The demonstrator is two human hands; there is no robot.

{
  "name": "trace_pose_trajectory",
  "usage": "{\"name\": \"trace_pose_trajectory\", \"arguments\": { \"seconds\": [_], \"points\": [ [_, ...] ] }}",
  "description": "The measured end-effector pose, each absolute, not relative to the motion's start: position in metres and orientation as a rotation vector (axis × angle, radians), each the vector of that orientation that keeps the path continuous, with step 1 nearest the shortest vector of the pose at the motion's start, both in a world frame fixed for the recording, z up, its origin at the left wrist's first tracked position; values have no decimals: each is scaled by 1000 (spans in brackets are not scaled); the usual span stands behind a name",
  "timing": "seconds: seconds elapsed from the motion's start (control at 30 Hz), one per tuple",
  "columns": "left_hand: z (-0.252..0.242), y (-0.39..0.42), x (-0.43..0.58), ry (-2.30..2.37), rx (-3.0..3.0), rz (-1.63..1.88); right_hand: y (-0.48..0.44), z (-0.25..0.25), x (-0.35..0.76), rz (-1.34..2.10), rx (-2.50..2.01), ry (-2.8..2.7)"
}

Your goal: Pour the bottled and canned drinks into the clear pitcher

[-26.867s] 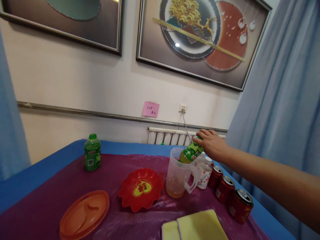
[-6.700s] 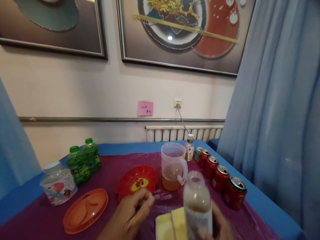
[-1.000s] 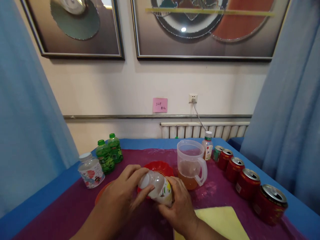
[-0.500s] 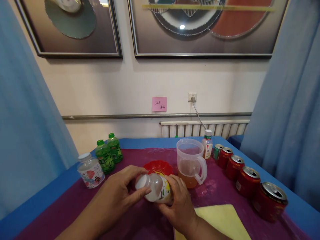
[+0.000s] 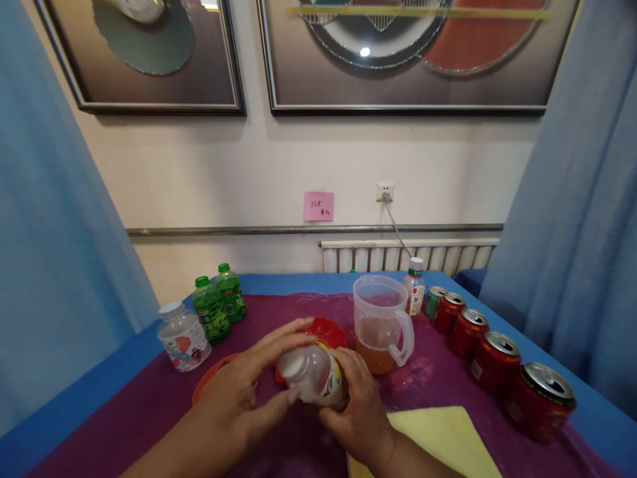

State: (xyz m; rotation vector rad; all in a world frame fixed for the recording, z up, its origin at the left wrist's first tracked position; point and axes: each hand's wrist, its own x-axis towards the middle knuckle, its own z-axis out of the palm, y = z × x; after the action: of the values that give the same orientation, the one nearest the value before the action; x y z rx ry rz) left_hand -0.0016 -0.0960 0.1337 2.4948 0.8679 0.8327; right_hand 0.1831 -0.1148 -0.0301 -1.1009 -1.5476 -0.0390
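My right hand (image 5: 357, 411) grips a small clear bottle (image 5: 318, 380) with a white and yellow label, tilted with its neck toward the left. A white cap (image 5: 293, 364) sits on the neck. My left hand (image 5: 243, 398) is at the cap, thumb under it and fingers stretched over the top. Both hands are held low over the purple cloth (image 5: 149, 411), in front of a red scalloped dish (image 5: 326, 328). A clear plastic jug (image 5: 382, 322) with amber liquid at the bottom stands just behind and to the right.
Left side: a clear bottle with a printed label (image 5: 183, 336) and two green bottles (image 5: 213, 311). An orange plate (image 5: 212, 382) peeks out under my left hand. Right side: a small white-capped bottle (image 5: 414, 287) and a row of several cans (image 5: 492, 362). A yellow cloth (image 5: 442, 438) lies near me.
My left fingers have lifted from a curled grip round the cap and now stretch over it. The bottle has shifted slightly right in my right hand.
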Motion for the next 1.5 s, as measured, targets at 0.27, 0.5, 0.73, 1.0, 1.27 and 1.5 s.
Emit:
{"name": "trace_pose_trajectory", "arguments": {
  "seconds": [0.27,0.5,0.73,1.0,1.27,1.5],
  "points": [
    [123,-97,2,900,2349,923,-118,-21,186,92,-1012,-1554],
    [111,-89,2,858,2030,1014,-124,-12,186,232,-971,-1564],
    [117,-87,-3,773,2029,913,-123,-16,189,457,-874,-1600],
    [112,-77,-10,636,1906,763,-127,-16,191,639,-799,-1648],
    [65,-94,-8,846,2026,654,-128,-15,193,711,-743,-1679],
    [70,-88,-77,1389,1817,1151,-127,-44,194,680,-832,-1674]
  ]
}}
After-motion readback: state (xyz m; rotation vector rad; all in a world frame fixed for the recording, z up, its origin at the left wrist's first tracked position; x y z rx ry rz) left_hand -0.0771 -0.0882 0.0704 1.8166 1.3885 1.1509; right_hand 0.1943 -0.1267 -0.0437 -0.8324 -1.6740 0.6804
